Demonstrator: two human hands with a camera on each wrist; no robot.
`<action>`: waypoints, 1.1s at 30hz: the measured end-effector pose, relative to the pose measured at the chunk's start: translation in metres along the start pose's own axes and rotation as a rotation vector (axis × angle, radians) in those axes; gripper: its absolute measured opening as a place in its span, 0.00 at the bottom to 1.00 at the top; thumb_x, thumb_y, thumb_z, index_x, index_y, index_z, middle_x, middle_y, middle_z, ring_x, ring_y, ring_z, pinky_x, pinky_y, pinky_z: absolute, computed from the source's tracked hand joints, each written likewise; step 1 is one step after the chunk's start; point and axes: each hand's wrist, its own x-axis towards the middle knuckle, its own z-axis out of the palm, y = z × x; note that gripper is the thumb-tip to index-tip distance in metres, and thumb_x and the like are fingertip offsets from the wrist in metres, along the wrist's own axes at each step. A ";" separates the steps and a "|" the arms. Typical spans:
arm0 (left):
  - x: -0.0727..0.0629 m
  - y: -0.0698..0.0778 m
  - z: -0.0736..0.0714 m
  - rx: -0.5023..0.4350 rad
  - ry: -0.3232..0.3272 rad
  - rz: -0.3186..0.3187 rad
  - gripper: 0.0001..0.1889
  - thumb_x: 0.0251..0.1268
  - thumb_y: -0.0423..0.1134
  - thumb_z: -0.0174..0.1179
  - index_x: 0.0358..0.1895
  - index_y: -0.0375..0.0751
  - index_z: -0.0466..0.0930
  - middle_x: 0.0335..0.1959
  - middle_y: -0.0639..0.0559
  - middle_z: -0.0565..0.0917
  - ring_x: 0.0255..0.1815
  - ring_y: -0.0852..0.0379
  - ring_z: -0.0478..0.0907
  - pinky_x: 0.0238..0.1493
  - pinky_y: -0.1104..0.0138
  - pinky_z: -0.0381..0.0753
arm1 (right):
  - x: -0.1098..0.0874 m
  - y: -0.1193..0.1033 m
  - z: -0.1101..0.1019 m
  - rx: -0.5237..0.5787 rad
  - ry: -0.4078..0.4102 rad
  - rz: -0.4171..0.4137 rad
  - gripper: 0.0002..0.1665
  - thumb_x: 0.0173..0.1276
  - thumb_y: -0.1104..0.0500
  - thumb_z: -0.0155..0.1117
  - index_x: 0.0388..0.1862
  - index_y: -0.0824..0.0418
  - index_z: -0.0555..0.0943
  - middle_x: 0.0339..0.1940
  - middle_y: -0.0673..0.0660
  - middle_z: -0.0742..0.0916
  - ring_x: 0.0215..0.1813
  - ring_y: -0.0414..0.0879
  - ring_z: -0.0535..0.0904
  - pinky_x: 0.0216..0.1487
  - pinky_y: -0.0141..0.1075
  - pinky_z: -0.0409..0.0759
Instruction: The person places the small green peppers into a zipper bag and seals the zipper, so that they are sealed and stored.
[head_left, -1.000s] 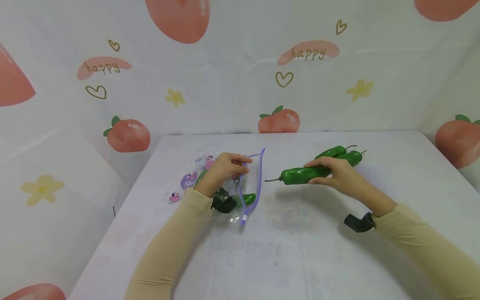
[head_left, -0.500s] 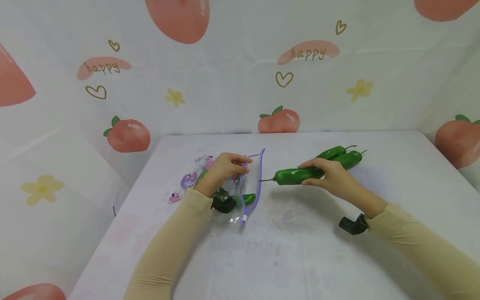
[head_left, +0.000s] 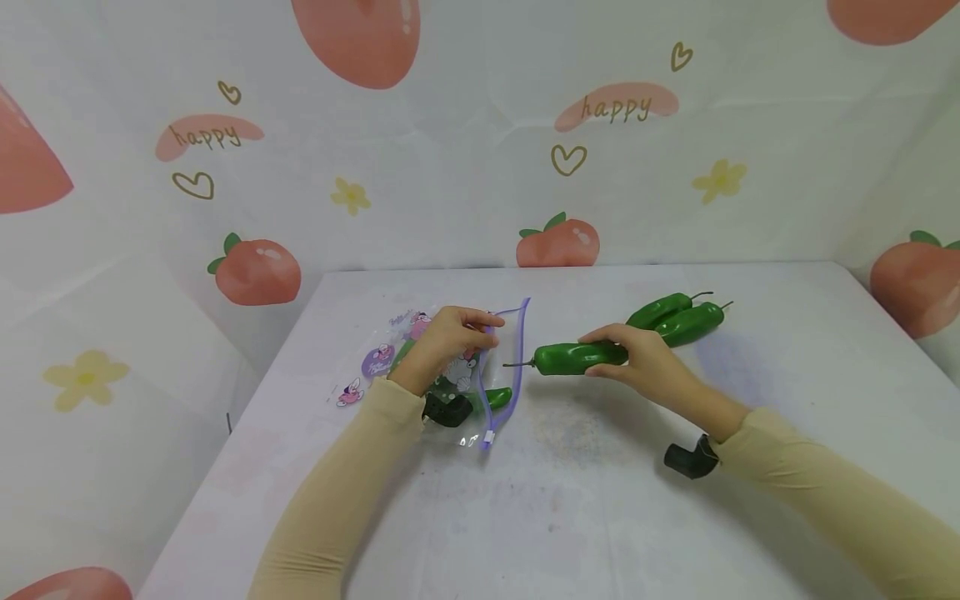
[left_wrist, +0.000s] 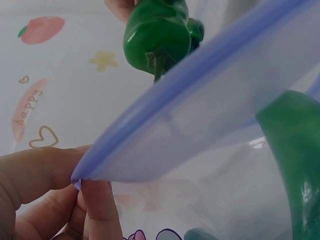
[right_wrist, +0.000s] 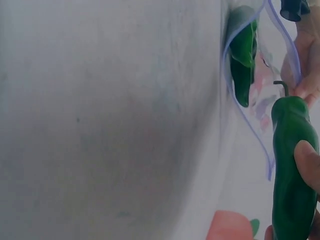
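My left hand (head_left: 447, 337) pinches the purple-edged rim of a clear zip bag (left_wrist: 200, 72) between thumb and finger, and the bag's mouth gapes toward the right. Inside the bag lie green peppers (right_wrist: 243, 55), partly hidden by the printed plastic and my hand. In my right hand (head_left: 648, 362) is a long green pepper (head_left: 570, 358), gripped around its back part with the stem pointing left. That stem tip reaches the bag's opening in the head view; whether it is inside I cannot tell. From the left wrist, the held pepper (left_wrist: 157, 37) shows beyond the rim.
Two more green peppers (head_left: 690, 323) lie side by side on the white table (head_left: 585, 517), behind and right of my right hand. A white cloth backdrop (head_left: 450, 167) with printed fruit rises behind the table. A zip slider (head_left: 489, 436) sits at the bag's near corner.
My right hand has carried its pepper leftward, closer to the bag's mouth, uncovering more of the two peppers behind. My left hand and the bag have stayed in place.
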 end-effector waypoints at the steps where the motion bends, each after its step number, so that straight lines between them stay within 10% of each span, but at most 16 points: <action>1: 0.000 0.000 0.000 -0.003 0.001 -0.001 0.18 0.58 0.29 0.66 0.54 0.33 0.82 0.30 0.51 0.75 0.25 0.58 0.69 0.24 0.72 0.68 | 0.000 -0.001 0.001 -0.001 -0.003 0.005 0.26 0.53 0.59 0.76 0.53 0.60 0.82 0.48 0.56 0.87 0.52 0.52 0.82 0.54 0.48 0.79; 33: -0.002 0.000 -0.001 -0.016 -0.017 0.057 0.16 0.58 0.27 0.64 0.52 0.33 0.83 0.29 0.52 0.75 0.18 0.60 0.63 0.24 0.71 0.67 | 0.006 -0.010 0.030 0.002 -0.119 0.068 0.24 0.55 0.61 0.75 0.52 0.63 0.82 0.50 0.59 0.86 0.53 0.53 0.81 0.57 0.48 0.77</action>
